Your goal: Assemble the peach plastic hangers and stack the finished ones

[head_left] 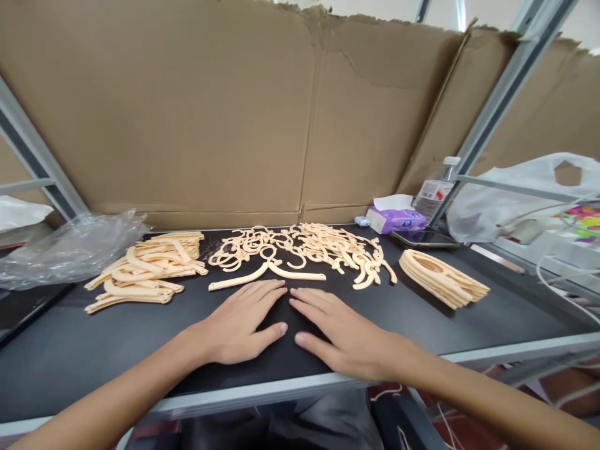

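Observation:
My left hand (241, 323) and my right hand (335, 331) lie flat on the black tabletop, palms down, thumbs apart from the fingers. Neither holds anything. Just beyond the fingertips is a cream hanger-shaped piece (300, 275), with two arms spreading from a ring at its middle. Behind it is a loose heap of small curved cream pieces (328, 244). A pile of longer cream arm pieces (150, 265) sits to the left. Over on the right rests a neat stack of cream looped pieces (440, 278).
Crumpled clear plastic (79, 247) is at the left. Back right are a purple tissue pack (398, 219), a phone (424, 238), a bottle (434, 194) and a white bag (510, 200). Cardboard (187, 112) walls the back; metal posts (506, 100) flank the table.

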Available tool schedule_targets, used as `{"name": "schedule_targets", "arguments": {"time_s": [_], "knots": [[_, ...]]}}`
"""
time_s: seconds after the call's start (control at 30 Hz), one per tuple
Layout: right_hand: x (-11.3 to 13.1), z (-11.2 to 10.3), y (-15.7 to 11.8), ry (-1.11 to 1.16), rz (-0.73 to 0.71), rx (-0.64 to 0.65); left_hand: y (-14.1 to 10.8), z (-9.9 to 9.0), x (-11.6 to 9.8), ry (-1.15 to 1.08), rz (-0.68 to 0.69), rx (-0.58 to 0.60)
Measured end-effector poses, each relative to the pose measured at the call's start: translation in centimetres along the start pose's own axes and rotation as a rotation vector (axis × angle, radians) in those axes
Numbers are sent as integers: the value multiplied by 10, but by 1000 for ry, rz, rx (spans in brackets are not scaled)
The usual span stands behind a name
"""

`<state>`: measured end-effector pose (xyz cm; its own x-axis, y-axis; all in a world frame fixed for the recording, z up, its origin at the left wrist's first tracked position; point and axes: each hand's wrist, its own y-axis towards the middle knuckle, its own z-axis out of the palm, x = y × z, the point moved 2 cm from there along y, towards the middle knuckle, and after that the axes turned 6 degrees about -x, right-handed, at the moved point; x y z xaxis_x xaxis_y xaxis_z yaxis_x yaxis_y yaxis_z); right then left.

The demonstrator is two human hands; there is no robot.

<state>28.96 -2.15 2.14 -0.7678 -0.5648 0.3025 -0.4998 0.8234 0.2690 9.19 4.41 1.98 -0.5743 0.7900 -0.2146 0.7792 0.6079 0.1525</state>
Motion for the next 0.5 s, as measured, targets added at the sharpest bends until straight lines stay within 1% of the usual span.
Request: {"name": "schedule_targets", "arguments": {"time_s": [0.07,0.13,0.2,0.3,0.5], "knots": [[0,-2,-9,10,45,127,0,1,1,-9,-5,3],[1,-5,-12,16,71,176,0,1,0,-9,3,3],[2,-6,-12,22,79,169,0,1,0,-2,17,-8],[3,-5,-11,34,77,121,0,1,-1,12,48,-43],[2,0,-15,49,49,43,3,2,0,-2,93,-138]]}}
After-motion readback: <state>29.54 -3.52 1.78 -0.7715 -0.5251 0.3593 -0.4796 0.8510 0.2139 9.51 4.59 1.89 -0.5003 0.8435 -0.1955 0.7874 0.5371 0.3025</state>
